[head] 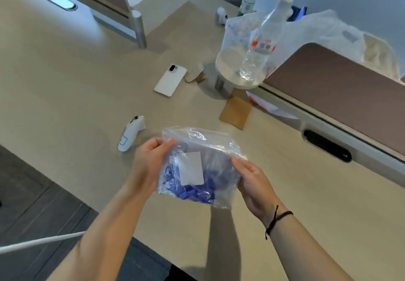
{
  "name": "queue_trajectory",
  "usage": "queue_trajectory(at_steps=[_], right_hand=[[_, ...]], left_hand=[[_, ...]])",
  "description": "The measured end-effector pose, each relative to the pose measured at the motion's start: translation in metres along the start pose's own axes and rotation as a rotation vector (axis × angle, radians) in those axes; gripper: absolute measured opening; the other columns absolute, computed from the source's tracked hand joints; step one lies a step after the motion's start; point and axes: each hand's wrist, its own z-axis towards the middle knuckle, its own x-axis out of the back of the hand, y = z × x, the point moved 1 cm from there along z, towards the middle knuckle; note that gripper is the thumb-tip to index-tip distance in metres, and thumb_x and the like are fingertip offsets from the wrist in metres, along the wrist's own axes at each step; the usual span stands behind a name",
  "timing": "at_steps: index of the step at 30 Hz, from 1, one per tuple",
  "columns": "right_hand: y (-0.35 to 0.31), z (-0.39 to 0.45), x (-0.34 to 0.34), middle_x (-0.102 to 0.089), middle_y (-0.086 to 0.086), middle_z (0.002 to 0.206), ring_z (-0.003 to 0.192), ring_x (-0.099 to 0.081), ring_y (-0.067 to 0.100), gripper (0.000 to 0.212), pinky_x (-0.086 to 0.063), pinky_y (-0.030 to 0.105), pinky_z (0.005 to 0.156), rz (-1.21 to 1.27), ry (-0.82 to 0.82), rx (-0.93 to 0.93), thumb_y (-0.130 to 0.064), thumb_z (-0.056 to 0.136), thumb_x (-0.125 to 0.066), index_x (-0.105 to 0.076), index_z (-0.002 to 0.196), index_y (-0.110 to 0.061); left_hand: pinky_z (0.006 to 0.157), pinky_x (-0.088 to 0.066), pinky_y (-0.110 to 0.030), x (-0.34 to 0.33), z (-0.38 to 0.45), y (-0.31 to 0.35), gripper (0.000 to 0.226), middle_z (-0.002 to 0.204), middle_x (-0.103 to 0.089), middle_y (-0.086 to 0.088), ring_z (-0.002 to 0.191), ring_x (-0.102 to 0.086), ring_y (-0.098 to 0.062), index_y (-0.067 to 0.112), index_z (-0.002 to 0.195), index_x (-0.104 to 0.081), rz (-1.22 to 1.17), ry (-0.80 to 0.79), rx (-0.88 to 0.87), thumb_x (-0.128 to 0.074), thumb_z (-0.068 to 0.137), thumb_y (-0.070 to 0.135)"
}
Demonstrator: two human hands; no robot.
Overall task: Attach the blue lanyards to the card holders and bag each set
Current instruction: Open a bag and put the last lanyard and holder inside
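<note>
Both forearms bare, no sleeves in view. Left hand [149, 160]: no rings, no watch, nothing on the wrist. Right hand [252, 184]: no rings visible. Right wrist carries a thin dark cord bracelet [278, 217], wrapped once around, knotted on the inner side with a short loose tail hanging off it. Fingernails short, plain.

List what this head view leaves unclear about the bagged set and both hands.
- Clear bag: crinkles and glare hide whether its top is sealed.
- Blue lanyard: bunched behind the film; its clip joint to the card holder is unreadable.
- Left hand: fingertips hidden behind the bag.
- Right hand: its grip on the bag edge is partly hidden by plastic.
</note>
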Motion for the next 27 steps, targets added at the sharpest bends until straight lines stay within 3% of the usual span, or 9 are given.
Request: queue_trajectory(at_steps=[4, 7, 13, 16, 19, 21, 23, 25, 27], right_hand=[[-0.028, -0.032, 0.017, -0.076, 0.009, 0.108, 0.099, -0.071, 0.019, 0.027, -0.052, 0.035, 0.089, -0.007, 0.05, 0.099, -0.027, 0.098, -0.058, -0.076, 0.105, -0.009], [-0.044, -0.057, 0.035, -0.076, 0.01, 0.11, 0.103, -0.071, 0.022, 0.028, -0.053, 0.038, 0.094, 0.065, 0.086, 0.182, -0.026, 0.101, -0.054, -0.076, 0.107, -0.009], [-0.058, -0.103, 0.077, -0.066, 0.008, 0.13, 0.118, -0.064, 0.027, 0.032, -0.053, 0.035, 0.092, 0.078, 0.227, 0.388, -0.04, 0.094, -0.059, -0.072, 0.117, -0.022], [-0.068, -0.13, 0.1, -0.046, -0.023, 0.149, 0.128, -0.055, 0.006, 0.036, -0.054, 0.024, 0.093, 0.072, 0.259, 0.497, -0.04, 0.094, -0.057, -0.061, 0.129, -0.048], [-0.075, -0.158, 0.131, -0.044, -0.042, 0.14, 0.117, -0.057, -0.012, 0.032, -0.053, 0.013, 0.086, 0.094, 0.252, 0.592, -0.025, 0.102, -0.048, -0.065, 0.125, -0.04], [-0.076, -0.174, 0.152, -0.041, -0.031, 0.15, 0.128, -0.053, -0.003, 0.03, -0.051, 0.017, 0.092, 0.09, 0.251, 0.639, -0.035, 0.097, -0.054, -0.069, 0.123, -0.035], [-0.075, -0.187, 0.174, -0.051, -0.013, 0.149, 0.137, -0.049, 0.012, 0.038, -0.045, 0.028, 0.103, 0.06, 0.278, 0.668, -0.041, 0.094, -0.059, -0.07, 0.127, -0.025], [-0.076, -0.201, 0.197, -0.067, 0.006, 0.129, 0.125, -0.059, 0.03, 0.036, -0.05, 0.035, 0.098, 0.023, 0.305, 0.686, -0.041, 0.095, -0.057, -0.075, 0.117, -0.017], [-0.077, -0.216, 0.217, -0.071, 0.012, 0.111, 0.106, -0.065, 0.032, 0.044, -0.056, 0.035, 0.084, 0.007, 0.332, 0.691, -0.053, 0.088, -0.064, -0.077, 0.107, -0.017]], left_hand=[[0.085, -0.054, -0.046, -0.031, -0.025, 0.019, 0.023, 0.095, -0.074, -0.021, 0.084, -0.064, -0.028, 0.008, 0.088, -0.075, 0.0, -0.021, -0.032, -0.066, 0.096, 0.028], [0.072, -0.057, -0.032, -0.057, -0.044, 0.034, 0.02, 0.086, -0.072, -0.012, 0.08, -0.065, -0.021, 0.006, 0.09, -0.069, -0.031, -0.093, -0.084, -0.062, 0.098, 0.023], [0.084, -0.049, -0.035, -0.111, -0.078, 0.055, 0.022, 0.081, -0.069, -0.004, 0.087, -0.062, -0.023, 0.015, 0.079, -0.071, -0.146, -0.226, -0.122, -0.059, 0.097, 0.018], [0.106, -0.045, -0.044, -0.135, -0.093, 0.057, 0.016, 0.111, -0.064, 0.0, 0.116, -0.06, -0.03, 0.014, 0.079, -0.074, -0.075, -0.335, -0.241, -0.065, 0.091, 0.02], [0.108, -0.035, -0.029, -0.161, -0.108, 0.061, 0.025, 0.143, -0.052, 0.021, 0.133, -0.047, 0.001, 0.021, 0.068, -0.074, 0.094, -0.417, -0.469, -0.066, 0.091, 0.015], [0.111, -0.031, -0.032, -0.179, -0.119, 0.063, 0.023, 0.148, -0.05, 0.019, 0.138, -0.042, 0.002, 0.021, 0.065, -0.073, 0.115, -0.53, -0.536, -0.066, 0.087, 0.022], [0.115, -0.032, -0.047, -0.196, -0.13, 0.061, 0.018, 0.137, -0.063, 0.007, 0.138, -0.048, -0.011, 0.02, 0.07, -0.074, 0.085, -0.63, -0.516, -0.066, 0.084, 0.029], [0.107, -0.043, -0.051, -0.214, -0.143, 0.055, 0.018, 0.111, -0.074, -0.001, 0.117, -0.063, -0.018, 0.023, 0.078, -0.077, 0.089, -0.653, -0.478, -0.068, 0.085, 0.037], [0.09, -0.049, -0.049, -0.233, -0.157, 0.046, 0.025, 0.092, -0.07, -0.01, 0.093, -0.063, -0.025, 0.026, 0.084, -0.078, 0.151, -0.634, -0.478, -0.068, 0.082, 0.049]])
